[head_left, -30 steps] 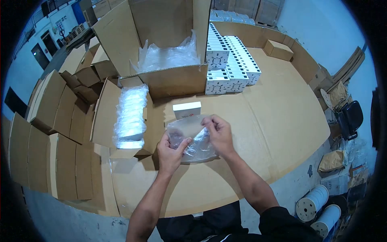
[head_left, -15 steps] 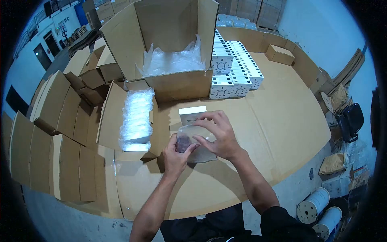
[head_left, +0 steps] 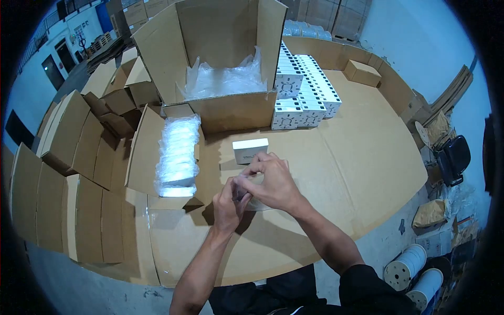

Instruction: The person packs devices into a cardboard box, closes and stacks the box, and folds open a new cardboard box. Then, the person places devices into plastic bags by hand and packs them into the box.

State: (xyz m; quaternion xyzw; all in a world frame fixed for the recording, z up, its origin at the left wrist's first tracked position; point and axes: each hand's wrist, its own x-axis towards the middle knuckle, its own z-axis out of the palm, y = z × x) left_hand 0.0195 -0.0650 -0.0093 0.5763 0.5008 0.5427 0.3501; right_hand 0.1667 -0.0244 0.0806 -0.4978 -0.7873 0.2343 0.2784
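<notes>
Bag sits pinched in the grip of left hand and right hand.

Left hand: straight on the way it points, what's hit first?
Probably the right hand, whose fingers are close by the left hand's fingertips at the clear plastic bag; exact depth is unclear. Beyond stands the small white box.

The left grip and right grip held a clear plastic bag between them over the worktop, near a small white box standing on it
</notes>
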